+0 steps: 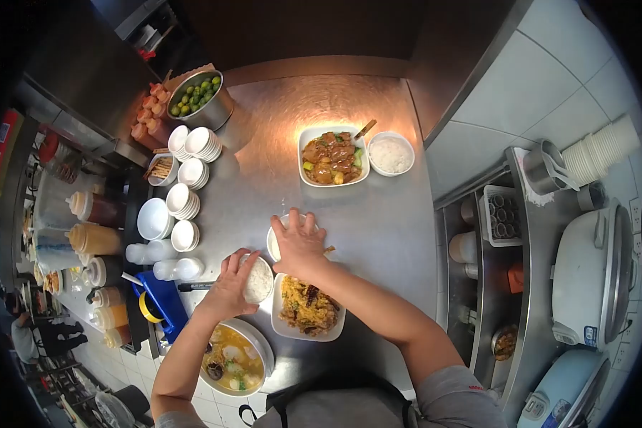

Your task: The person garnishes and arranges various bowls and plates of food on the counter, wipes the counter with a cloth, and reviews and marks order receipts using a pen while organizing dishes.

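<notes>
The left hand's fingers (237, 282) are curved around the rim of a bowl of white rice (258, 282). Just beyond and to the right of them, the right hand's fingers (294, 227) are spread over a second white bowl (272, 246), covering much of it. Nearer the body than the right fingers sits a square dish of yellow food (309, 314); below the left fingers is a large soup bowl (267, 357). Well beyond both hands, a square dish of meat in sauce (332, 158) stands beside another rice bowl (391, 154) on the metal counter (378, 228).
</notes>
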Motion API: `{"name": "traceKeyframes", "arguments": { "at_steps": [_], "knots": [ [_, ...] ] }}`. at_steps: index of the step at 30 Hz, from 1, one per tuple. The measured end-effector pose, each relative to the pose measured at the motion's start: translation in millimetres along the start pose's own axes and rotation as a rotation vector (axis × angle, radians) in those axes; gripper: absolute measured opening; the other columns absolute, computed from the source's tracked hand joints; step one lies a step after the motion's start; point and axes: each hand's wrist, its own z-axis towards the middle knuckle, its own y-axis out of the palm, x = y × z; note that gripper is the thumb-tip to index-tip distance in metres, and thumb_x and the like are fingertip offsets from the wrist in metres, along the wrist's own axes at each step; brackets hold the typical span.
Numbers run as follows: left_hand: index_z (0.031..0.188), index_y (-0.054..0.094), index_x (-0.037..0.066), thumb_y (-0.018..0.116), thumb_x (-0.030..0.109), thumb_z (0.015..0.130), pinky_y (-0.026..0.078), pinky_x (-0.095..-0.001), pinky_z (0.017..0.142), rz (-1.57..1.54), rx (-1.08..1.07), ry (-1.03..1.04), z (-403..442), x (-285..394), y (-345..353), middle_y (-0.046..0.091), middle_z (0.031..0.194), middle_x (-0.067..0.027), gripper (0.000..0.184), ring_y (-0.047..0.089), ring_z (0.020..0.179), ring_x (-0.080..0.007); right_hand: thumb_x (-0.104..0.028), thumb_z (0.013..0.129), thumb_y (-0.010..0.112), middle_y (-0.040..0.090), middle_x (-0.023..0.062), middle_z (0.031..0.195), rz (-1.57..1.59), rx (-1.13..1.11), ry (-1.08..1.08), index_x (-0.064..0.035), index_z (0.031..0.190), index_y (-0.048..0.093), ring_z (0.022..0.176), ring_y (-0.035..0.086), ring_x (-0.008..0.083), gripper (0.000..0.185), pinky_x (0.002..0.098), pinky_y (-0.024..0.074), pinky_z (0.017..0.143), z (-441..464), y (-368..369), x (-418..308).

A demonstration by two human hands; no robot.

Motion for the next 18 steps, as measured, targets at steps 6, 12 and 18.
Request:
{"name": "traceKeyframes", "arguments": {
  "at_steps": [6,12,18],
  "knots": [
    [0.137,0.021,0.007,0.077,0.01,0.043,0.032,-0.0438,0.101,-0.038,0.241,0.101,25.8,-14.5,-8.2,0.034,0.128,-0.0195,0.109,0.033,0.118,-0.0404,-0.026,0.05,0.077,0.032,0.0155,0.127,0.148,0.1,0.128,-0.0156,0.133,0.031,0.116,0.033,0.0384,0.096,0.0581,0.0383,0.086,-14.9,-36.3,42.2],
    [0.137,0.021,0.005,0.076,0.009,0.046,0.031,-0.0442,0.102,-0.159,0.337,0.15,86.9,50.7,-16.9,0.034,0.129,-0.0208,0.106,0.033,0.118,-0.0409,-0.026,0.047,0.078,0.032,0.0149,0.128,0.101,0.343,0.401,-0.0144,0.133,0.03,0.116,0.033,0.0381,0.1,0.0563,0.0393,0.087,-25.9,-71.5,124.1],
    [0.138,0.014,0.005,0.078,0.013,0.047,0.032,-0.0456,0.1,-0.284,0.307,0.08,145.2,121.3,25.0,0.03,0.13,-0.0212,0.111,0.033,0.115,-0.0418,-0.023,0.047,0.079,0.033,0.015,0.128,0.061,0.391,0.411,-0.0159,0.133,0.028,0.116,0.034,0.0392,0.101,0.0546,0.0396,0.087,-25.1,-73.3,169.1]
  ]
}}
